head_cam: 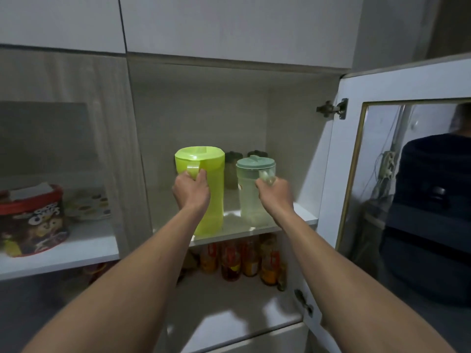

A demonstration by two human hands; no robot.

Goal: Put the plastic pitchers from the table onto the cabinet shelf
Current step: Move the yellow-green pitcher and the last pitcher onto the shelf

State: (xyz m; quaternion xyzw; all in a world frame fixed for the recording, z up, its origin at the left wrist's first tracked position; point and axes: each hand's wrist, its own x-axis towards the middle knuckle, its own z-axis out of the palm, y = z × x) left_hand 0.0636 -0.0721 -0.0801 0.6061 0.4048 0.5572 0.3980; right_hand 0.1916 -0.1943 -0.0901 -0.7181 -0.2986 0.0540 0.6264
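A tall lime-green plastic pitcher (pixel 211 194) stands upright at the front of the cabinet shelf (pixel 303 217). My left hand (pixel 191 191) is wrapped around its handle. To its right stands a shorter clear pitcher with a pale green lid (pixel 251 197), also upright on the shelf. My right hand (pixel 275 194) grips that pitcher's handle. Both arms reach up and forward into the open cabinet.
Two dark-lidded jars (pixel 233 171) stand behind the pitchers. Several bottles (pixel 242 261) fill the shelf below. The open mirrored cabinet door (pixel 413 200) hangs at the right. A red snack tin (pixel 30 220) sits on the left compartment's shelf behind glass.
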